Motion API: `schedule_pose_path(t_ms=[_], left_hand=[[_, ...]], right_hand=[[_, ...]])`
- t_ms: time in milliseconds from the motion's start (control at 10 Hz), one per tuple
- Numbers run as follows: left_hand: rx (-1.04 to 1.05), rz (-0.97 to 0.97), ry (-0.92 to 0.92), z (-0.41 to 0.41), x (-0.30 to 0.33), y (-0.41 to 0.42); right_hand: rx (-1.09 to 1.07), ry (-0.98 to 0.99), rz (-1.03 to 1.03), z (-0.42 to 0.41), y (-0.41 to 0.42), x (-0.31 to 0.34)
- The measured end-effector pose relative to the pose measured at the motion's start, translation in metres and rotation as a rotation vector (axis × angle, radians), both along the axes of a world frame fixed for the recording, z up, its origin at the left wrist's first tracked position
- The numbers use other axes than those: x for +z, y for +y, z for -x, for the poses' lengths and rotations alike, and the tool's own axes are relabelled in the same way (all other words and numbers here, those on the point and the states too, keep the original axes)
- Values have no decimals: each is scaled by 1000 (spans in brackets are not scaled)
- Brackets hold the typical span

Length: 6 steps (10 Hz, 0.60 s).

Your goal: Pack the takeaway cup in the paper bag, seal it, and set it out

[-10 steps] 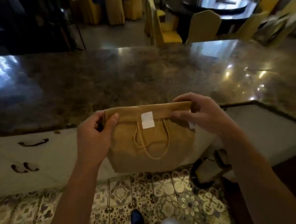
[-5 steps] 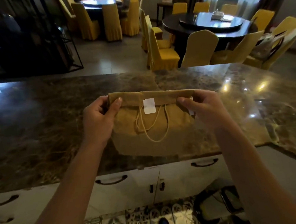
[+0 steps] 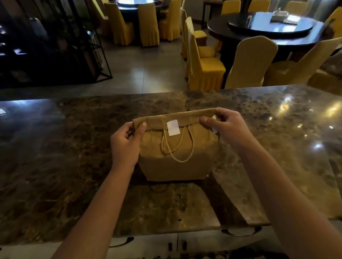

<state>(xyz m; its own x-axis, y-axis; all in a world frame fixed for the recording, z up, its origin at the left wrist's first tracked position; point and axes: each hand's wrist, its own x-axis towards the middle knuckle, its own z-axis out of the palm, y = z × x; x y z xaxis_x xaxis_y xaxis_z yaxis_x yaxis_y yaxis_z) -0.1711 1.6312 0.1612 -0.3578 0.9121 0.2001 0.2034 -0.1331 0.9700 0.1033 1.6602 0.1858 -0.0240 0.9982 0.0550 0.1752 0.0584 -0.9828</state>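
Observation:
A brown paper bag [image 3: 178,165] stands upright on the dark marble counter [image 3: 67,167]. Its top is folded over and held down by a white sticker [image 3: 173,127], and a twine handle [image 3: 177,147] hangs on its front. My left hand [image 3: 126,144] pinches the left end of the folded top. My right hand [image 3: 224,129] pinches the right end, with a small white slip under its fingers. The takeaway cup is not visible; the bag hides whatever is inside.
The counter stretches wide to both sides of the bag. White cabinet doors [image 3: 154,245] with dark handles sit below its near edge. Beyond the far edge are yellow-covered chairs [image 3: 204,66], two round dark tables [image 3: 268,27] and a black metal shelf [image 3: 44,43].
The bag, held low in front of the cabinets a second ago, has been carried up and forward and now rests on the counter. Both hands keep the same grip on its folded top.

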Motion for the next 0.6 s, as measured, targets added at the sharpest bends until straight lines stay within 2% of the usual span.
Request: schedule_pose_path(t_ms=[100, 300, 600], left_hand=[[-11, 6, -3, 2, 0, 5], [-191, 37, 46, 11, 1, 4], [-364, -39, -23, 20, 22, 0]], right_hand=[[44, 22, 9, -4, 7, -3], [116, 65, 28, -12, 7, -8], [90, -64, 0, -13, 8, 15]])
